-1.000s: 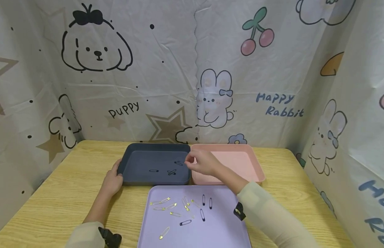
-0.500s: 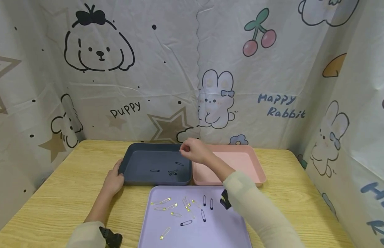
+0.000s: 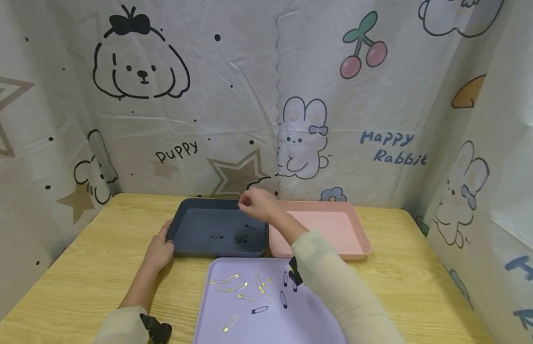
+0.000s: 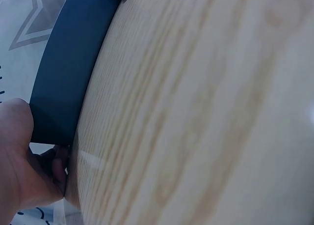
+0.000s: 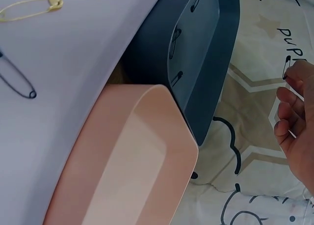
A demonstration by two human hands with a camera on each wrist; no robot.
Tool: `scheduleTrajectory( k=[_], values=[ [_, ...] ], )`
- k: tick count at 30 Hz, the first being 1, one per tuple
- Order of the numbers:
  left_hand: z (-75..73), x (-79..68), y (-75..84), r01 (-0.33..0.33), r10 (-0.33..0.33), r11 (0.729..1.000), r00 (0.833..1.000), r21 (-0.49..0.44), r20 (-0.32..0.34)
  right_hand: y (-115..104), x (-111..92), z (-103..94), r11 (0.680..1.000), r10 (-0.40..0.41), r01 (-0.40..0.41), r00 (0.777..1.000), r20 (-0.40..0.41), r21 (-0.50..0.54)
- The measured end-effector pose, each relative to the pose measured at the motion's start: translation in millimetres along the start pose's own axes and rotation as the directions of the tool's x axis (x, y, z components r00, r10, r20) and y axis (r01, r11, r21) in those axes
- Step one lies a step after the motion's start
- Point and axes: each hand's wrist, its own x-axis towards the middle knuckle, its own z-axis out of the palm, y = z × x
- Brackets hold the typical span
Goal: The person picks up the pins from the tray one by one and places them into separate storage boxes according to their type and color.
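My right hand (image 3: 259, 204) is raised over the back right of the dark blue tray (image 3: 190, 222). In the right wrist view its thumb and fingertip pinch a black safety pin (image 5: 286, 68). Several other black safety pins (image 3: 216, 237) lie inside that tray, two of them crossed. My left hand (image 3: 159, 249) holds the tray's left side near the front corner; the left wrist view shows the thumb against the tray wall (image 4: 61, 82), the other fingers curled low at the table. In front, a lavender tray (image 3: 270, 329) bears scattered gold safety pins (image 3: 230, 323) and black safety pins (image 3: 260, 310).
A pink tray (image 3: 331, 227) stands right of the dark blue one, against its side. The wooden table (image 3: 64, 296) shows on both sides of the trays. Behind rises a printed curtain (image 3: 232, 114). My right sleeve (image 3: 335, 282) covers part of the lavender tray.
My right hand has moved left and a little farther back, from the border between the rear trays to over the dark blue one. My left hand keeps its hold on the tray.
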Motion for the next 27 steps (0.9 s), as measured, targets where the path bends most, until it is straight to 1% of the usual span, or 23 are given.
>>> scheduleTrajectory(
  k=[2,9,14,20,27],
  values=[
    [0.3,0.4,-0.3,-0.002,0.002,1.000,1.000,0.001,-0.001,-2,1,0.6,1.000,0.004,-0.004,1.000,0.003,-0.011],
    [0.3,0.9,0.2,-0.007,0.007,1.000,1.000,0.018,-0.011,-8,5,1.2,0.999,-0.025,0.025,1.000,-0.007,-0.043],
    [0.1,0.8,0.7,-0.002,0.002,1.000,1.000,0.020,-0.012,-12,7,2.8,0.999,-0.036,0.036,0.999,0.003,-0.036],
    [-0.2,0.5,0.7,0.006,-0.006,1.000,1.000,0.016,-0.004,-17,7,5.2,0.999,-0.028,0.028,1.000,0.012,-0.039],
    [0.3,2.3,-0.7,0.004,-0.004,1.000,1.000,0.017,-0.001,-21,6,10.8,1.000,-0.020,0.020,1.000,0.009,-0.004]
  ],
)
